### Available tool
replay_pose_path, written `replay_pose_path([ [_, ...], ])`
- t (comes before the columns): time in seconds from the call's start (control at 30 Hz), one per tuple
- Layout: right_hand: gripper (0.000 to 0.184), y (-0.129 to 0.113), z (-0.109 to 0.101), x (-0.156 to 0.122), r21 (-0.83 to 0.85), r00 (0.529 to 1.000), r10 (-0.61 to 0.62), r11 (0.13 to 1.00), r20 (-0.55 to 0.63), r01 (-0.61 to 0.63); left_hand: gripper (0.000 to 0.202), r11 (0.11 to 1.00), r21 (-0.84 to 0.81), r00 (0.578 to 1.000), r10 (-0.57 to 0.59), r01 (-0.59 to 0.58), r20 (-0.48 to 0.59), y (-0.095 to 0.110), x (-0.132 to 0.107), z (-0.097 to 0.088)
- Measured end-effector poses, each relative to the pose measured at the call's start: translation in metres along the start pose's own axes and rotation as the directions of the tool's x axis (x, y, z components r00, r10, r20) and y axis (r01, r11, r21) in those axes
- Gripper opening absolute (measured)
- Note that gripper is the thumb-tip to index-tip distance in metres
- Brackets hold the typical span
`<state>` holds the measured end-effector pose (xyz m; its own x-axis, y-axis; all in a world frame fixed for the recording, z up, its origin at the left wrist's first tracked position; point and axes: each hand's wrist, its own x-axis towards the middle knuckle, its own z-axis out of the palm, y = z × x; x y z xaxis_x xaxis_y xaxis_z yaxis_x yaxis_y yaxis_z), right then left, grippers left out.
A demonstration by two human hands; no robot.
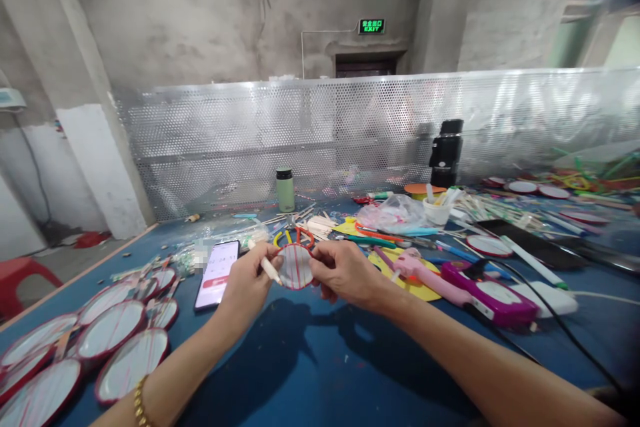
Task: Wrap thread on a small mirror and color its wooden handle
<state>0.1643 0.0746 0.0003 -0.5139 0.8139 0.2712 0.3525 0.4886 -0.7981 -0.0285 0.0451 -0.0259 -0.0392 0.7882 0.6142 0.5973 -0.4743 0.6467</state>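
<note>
In front of me, above the blue table point(310, 380), I hold a small round disc point(296, 267) with a thin red rim and pinkish stripes on a pale face. My left hand point(253, 280) pinches its left edge, and a pale stick point(271, 271) juts out from those same fingers. Whether the stick is joined to the disc I cannot tell. The thumb and fingers of my right hand point(345, 270) grip the right rim. Just behind the disc lie pliers point(304, 236) with yellow and orange handles.
Several larger red-rimmed discs point(111, 328) lie at the left, beside a lit phone point(218, 273). To the right are a pink glue gun point(425, 273), a purple device point(490, 297) and a black cable point(560, 320). A green bottle point(285, 190) and black flask point(447, 155) stand by the perforated metal screen point(240, 147).
</note>
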Motion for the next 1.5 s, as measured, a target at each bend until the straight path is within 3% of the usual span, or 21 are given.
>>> replay_pose_path([
  [0.23,0.015,-0.007,-0.004,-0.003,0.02,0.999,0.052,0.998,-0.016,-0.051,0.014,1.0,-0.019,1.0,0.01,-0.01,-0.016,0.002,-0.001,-0.001],
  [0.4,0.018,-0.003,-0.009,0.002,0.165,0.99,0.129,0.977,0.052,-0.136,0.014,0.998,-0.049,0.997,-0.035,0.031,-0.071,0.011,0.002,-0.008],
  [0.5,0.018,-0.002,-0.013,0.006,0.237,0.983,0.171,0.954,0.069,-0.183,0.012,0.967,-0.23,0.987,-0.133,0.11,-0.085,0.014,0.005,-0.014],
  [0.57,0.016,0.0,-0.017,0.008,0.227,0.973,0.213,0.947,0.092,-0.229,0.014,0.868,-0.457,0.973,-0.23,0.193,-0.026,0.014,0.009,-0.017],
  [0.67,0.013,0.007,-0.02,0.011,0.164,0.944,0.285,0.936,0.164,-0.311,0.019,0.637,-0.723,0.948,-0.308,0.269,0.082,0.011,0.014,-0.022],
  [0.83,0.011,0.019,-0.016,0.012,0.057,0.887,0.359,0.919,0.29,-0.39,0.013,0.363,-0.861,0.912,-0.337,0.356,0.235,0.008,0.017,-0.026],
  [1.0,0.013,0.024,-0.008,0.013,-0.024,0.857,0.394,0.912,0.333,-0.41,0.019,0.215,-0.868,0.887,-0.231,0.448,0.4,0.013,0.009,-0.022],
  [1.17,0.014,0.028,-0.003,0.014,-0.135,0.855,0.396,0.918,0.335,-0.373,0.034,0.159,-0.872,0.884,-0.148,0.463,0.443,0.015,0.005,-0.019],
  [1.3,0.024,0.027,-0.001,0.008,-0.297,0.908,0.344,0.916,0.241,-0.268,0.038,0.185,-0.861,0.881,-0.069,0.473,0.469,0.013,0.004,-0.018],
  [1.4,0.028,0.021,-0.003,0.002,-0.428,0.973,0.198,0.894,0.118,-0.13,0.039,0.185,-0.857,0.87,0.021,0.48,0.492,0.013,0.001,-0.018],
  [1.5,0.023,0.014,-0.008,-0.001,-0.517,0.999,0.032,0.855,0.014,-0.02,0.041,0.184,-0.849,0.848,0.109,0.496,0.519,0.016,-0.003,-0.017],
])
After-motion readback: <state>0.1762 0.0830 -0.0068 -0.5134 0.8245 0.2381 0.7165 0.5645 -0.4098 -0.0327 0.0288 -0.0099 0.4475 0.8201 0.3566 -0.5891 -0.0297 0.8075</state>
